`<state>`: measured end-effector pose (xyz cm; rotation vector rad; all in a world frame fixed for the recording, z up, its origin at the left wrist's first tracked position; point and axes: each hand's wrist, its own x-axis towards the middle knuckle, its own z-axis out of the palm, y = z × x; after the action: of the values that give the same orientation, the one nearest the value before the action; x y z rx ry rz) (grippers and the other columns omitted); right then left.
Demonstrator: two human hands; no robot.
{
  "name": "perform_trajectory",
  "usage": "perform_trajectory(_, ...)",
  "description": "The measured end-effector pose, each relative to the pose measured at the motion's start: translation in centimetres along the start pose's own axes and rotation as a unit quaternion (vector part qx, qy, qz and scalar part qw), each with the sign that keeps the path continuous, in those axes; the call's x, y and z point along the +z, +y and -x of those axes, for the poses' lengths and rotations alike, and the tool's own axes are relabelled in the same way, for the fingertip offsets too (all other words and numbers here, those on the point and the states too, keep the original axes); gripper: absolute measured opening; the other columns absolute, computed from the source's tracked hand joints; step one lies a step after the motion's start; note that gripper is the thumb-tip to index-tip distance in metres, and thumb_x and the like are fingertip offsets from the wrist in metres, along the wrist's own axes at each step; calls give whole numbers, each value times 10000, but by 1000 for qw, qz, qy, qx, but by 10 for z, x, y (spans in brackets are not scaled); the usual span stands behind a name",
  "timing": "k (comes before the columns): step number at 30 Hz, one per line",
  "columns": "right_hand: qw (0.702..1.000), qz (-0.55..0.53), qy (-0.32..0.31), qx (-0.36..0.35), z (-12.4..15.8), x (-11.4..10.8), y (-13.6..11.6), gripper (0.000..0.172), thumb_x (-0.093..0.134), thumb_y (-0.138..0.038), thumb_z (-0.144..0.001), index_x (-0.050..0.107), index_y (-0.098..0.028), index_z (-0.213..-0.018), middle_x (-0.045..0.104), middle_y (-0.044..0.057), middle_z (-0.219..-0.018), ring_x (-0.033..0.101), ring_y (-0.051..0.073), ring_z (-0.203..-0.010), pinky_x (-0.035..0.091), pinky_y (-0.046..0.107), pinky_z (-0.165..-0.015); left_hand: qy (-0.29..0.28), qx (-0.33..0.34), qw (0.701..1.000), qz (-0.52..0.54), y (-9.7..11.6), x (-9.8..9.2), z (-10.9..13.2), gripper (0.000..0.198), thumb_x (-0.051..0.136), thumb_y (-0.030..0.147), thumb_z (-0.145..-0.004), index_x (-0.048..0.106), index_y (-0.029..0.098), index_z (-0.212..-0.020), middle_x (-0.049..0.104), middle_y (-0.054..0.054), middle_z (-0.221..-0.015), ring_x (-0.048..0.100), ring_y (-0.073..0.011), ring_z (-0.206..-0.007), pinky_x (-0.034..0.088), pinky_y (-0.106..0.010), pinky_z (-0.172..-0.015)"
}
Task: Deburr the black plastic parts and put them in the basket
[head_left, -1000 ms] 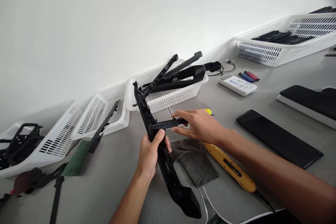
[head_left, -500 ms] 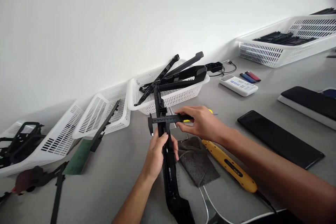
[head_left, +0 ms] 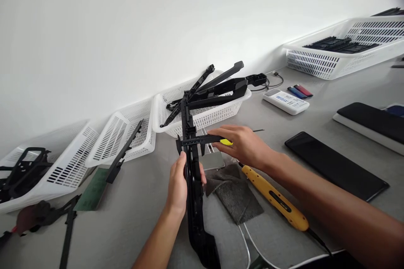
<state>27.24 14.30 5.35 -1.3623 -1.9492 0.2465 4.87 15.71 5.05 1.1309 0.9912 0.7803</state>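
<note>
My left hand [head_left: 177,187] grips a long black plastic part [head_left: 192,193] near its middle and holds it upright over the grey table [head_left: 132,210]. My right hand [head_left: 243,145] holds a black vernier caliper [head_left: 198,140] with a yellow thumb piece. The caliper lies crosswise and its jaws sit around the upper stretch of the part. Behind the part's top end stands a white basket [head_left: 217,113] with more long black parts.
A yellow tool [head_left: 277,201] with a cable and a grey cloth [head_left: 235,195] lie under my right forearm. White baskets [head_left: 123,138] line the wall at left, another basket [head_left: 341,56] stands far right. A dark phone [head_left: 336,166], a white remote [head_left: 285,101] and a green board [head_left: 93,189] lie around.
The black part has swung from a leftward lean to nearly upright. The caliper moved slightly up and left along the part, with its jaws now closed round it.
</note>
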Motion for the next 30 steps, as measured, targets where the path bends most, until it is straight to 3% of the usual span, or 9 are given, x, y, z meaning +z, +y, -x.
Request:
perform_trajectory(6, 999, 28, -19, -12, 1, -2, 0, 327, 641, -298, -1069, 730, -262, -1382, 785, 70, -1063, 731, 235, -942, 520, 342, -775, 84, 17, 996, -19, 0, -5, -3, 597, 706, 735, -881, 670, 169, -694, 627, -16, -601, 508, -103, -479, 402, -206, -443)
perform_trajectory(12, 994, 95, -45, -21, 2, -2, -1, 362, 635, -408, -1087, 724, -289, -1417, 719, 25, -888, 674, 183, -786, 359, 299, -629, 86, 11, 994, -59, 1, -4, 0, 591, 758, 714, -854, 699, 153, -680, 517, 21, -534, 421, -80, -445, 339, -190, -405)
perform_trajectory(16, 993, 105, -40, -27, 2, 0, 0, 377, 615, -461, -1090, 734, -304, -1412, 714, 25, -858, 639, 171, -722, 290, 308, -597, 109, -8, 993, -46, 6, -3, 2, 594, 819, 717, -789, 730, 140, -676, 540, 15, -529, 425, -77, -427, 337, -192, -391)
perform_trajectory(22, 993, 106, -44, -27, 3, 1, 0, 403, 587, -524, -1090, 734, -330, -1411, 702, 17, -813, 599, 163, -660, 252, 318, -581, 120, -5, 991, -58, 7, -2, 2, 575, 869, 703, -738, 725, 146, -718, 652, -7, -602, 461, -72, -437, 360, -197, -404)
perform_trajectory(30, 993, 101, -46, -32, 3, 1, 1, 406, 591, -537, -1086, 742, -340, -1407, 712, 20, -815, 609, 165, -660, 264, 313, -593, 126, 4, 990, -63, 2, -1, 4, 551, 868, 680, -759, 695, 156, -751, 631, 10, -605, 477, -72, -466, 373, -184, -425)
